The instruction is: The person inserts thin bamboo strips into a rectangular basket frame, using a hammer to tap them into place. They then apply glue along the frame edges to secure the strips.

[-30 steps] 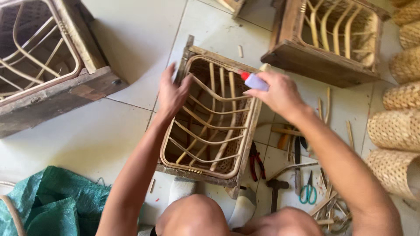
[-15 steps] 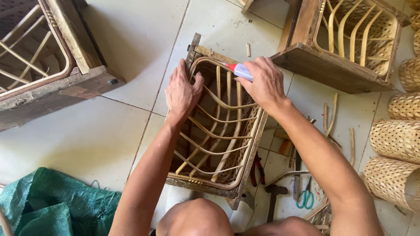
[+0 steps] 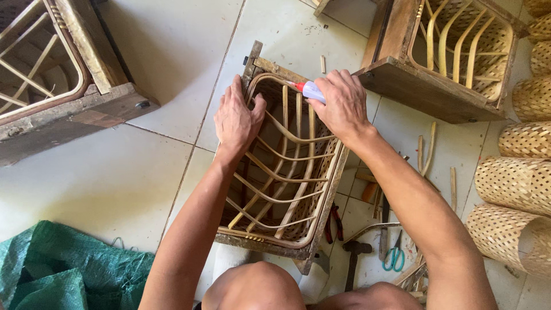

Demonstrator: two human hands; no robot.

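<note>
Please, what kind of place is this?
Probably a small basket-weaving workshop, with work done on a tiled floor. Rattan frames sit in wooden moulds, woven cylinders are stacked at the side, and scissors and a hammer lie nearby.

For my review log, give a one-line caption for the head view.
Left hand steadies a rattan frame basket in its wooden mould while right hand points a small glue tube at its rim.
</note>
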